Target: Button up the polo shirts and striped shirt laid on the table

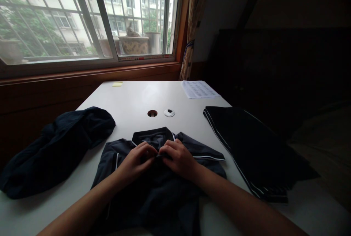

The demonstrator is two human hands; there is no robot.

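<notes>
A dark navy shirt (153,192) with white piping lies spread on the white table, its collar (149,132) pointing away from me. Just below the collar opening, my left hand (139,159) pinches the shirt's front edge from the left. Close beside it, my right hand (177,155) grips the same front placket from the right, so the fingertips of both hands nearly meet. Whether a button sits between the fingers is too small and dark to tell. The shirt's right sleeve (203,148) fans out past my right wrist.
To the left lies a bunched dark garment (63,144). On the right is a stack of folded dark garments (252,144) with white trim. Farther back are printed papers (200,89), a yellow sticky note (117,83), a cable hole (152,113) and its white cap (169,112). A barred window stands behind.
</notes>
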